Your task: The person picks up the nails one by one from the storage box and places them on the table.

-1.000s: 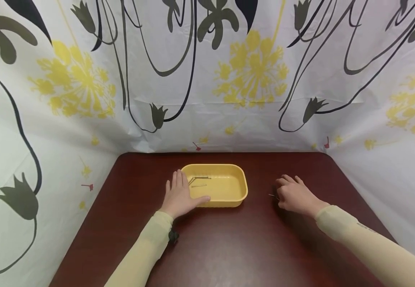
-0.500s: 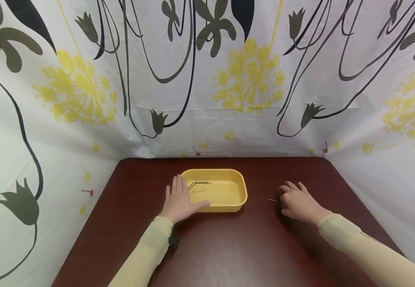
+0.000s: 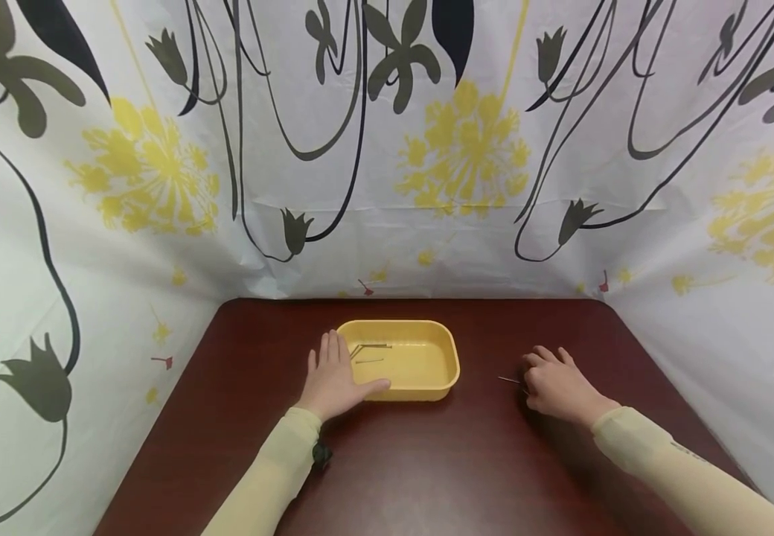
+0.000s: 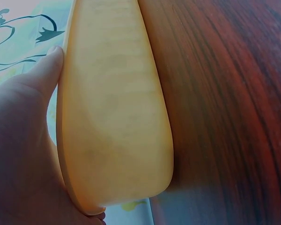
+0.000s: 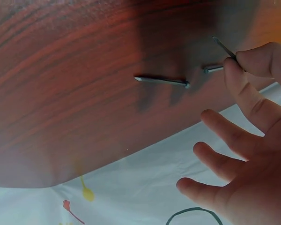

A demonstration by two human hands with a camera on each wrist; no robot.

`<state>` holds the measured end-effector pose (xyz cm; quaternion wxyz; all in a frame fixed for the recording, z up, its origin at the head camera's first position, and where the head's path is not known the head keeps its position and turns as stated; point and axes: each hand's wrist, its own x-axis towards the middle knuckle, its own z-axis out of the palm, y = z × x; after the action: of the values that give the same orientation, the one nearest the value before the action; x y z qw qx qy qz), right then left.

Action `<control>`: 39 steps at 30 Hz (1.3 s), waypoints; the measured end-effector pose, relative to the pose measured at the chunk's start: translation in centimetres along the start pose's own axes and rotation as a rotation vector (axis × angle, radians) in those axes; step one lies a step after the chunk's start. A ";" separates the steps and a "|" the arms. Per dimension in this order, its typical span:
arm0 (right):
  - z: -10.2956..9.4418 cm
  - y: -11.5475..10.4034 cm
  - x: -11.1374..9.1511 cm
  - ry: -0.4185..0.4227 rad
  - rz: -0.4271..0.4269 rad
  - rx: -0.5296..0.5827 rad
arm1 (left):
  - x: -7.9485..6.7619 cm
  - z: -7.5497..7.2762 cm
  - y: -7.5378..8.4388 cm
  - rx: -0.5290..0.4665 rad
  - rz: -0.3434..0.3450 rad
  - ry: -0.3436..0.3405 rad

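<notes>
My two hands work well apart across the desk (image 3: pixel 400 469), both arms stretched forward in pale sleeves (image 3: pixel 260 465). My left hand (image 3: pixel 336 380) lies over the left end of a yellow tray (image 3: pixel 420 395), fingers straight and pointing away from me, thumb spread out along the near rim; it touches the tray without gripping anything else. My right hand (image 3: pixel 559 383) is low over the desk to the right of the tray, back turned up, thumb and forefinger clamped on a slim nail (image 5: pixel 223 47), the other three fingers spaced apart in the right wrist view. I count one tray and six nails in sight: the one in my pinch, two loose nails (image 5: pixel 164 81) on the desk just beneath my fingers, the second partly hidden by them, and three tray nails (image 3: pixel 370 361) near the left end of the tray's floor. The pinched nail's long axis runs aslant in the right wrist view, its free end pointing up and to the left, its other end hidden behind my fingers. The fully visible loose nail lies nearly crosswise there, head to the right. Two of the tray nails lie roughly left to right in the head view, and the third slants between them and my left hand. The tray's own long axis runs left to right, along the desk's far edge, before a flower-printed cloth (image 3: pixel 360 179).
</notes>
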<state>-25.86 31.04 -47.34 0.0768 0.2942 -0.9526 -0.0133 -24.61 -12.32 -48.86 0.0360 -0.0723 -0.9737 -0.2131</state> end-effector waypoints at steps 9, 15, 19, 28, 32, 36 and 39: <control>1.6 0.3 -0.6 0.006 -0.003 -0.015 | 0.0 0.5 -0.3 0.018 0.007 0.007; 1.7 0.3 -0.7 0.007 -0.001 -0.019 | -0.1 0.3 -0.2 0.014 0.003 -0.001; 1.5 0.2 -0.8 0.007 -0.003 -0.012 | -0.3 0.3 0.0 0.007 0.002 0.008; 0.5 0.0 -0.1 0.060 -0.036 -0.044 | -0.4 0.3 0.0 -0.003 0.009 0.018; 0.1 0.0 1.0 0.102 -0.061 -0.039 | -0.6 0.2 0.1 -0.016 0.002 0.012; -0.7 -0.3 2.6 0.125 -0.089 -0.030 | -0.7 0.0 0.2 -0.021 0.000 0.006; -1.7 -0.9 4.2 0.134 -0.099 -0.017 | -0.6 -0.1 0.2 -0.017 0.001 0.004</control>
<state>-28.52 27.98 -45.12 0.1420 0.3405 -0.9295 -0.0056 -24.01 -12.26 -48.78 0.0375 -0.0726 -0.9718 -0.2213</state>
